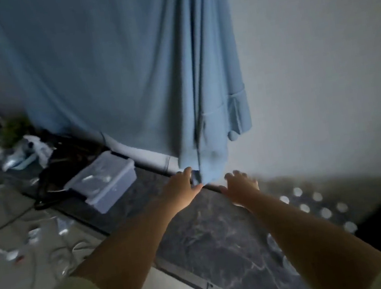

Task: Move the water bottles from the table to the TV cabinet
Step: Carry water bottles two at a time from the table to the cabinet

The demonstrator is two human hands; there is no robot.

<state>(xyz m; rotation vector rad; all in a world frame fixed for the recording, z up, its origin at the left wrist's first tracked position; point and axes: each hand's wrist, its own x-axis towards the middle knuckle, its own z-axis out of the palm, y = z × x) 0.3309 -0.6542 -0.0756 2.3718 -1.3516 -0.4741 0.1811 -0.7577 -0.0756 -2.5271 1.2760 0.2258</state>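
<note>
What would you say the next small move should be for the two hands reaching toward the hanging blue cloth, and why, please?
Probably draw the hanging light-blue cloth aside. The left hand grips something small and dark at its lower corner, the right hand hovers open beside it, and the cloth drapes onto the dark marble-patterned cabinet top, where blurred white-capped bottles already stand at right.

a light blue cloth (125, 67) is hanging in front of a white wall (318, 52). the dark grey cabinet top (211, 227) is showing pale marble veins. a translucent whitish plastic box (104, 181) is lying beside black tangled cables (64, 157). white round bottle caps (326, 212) are glowing at the right.
</note>
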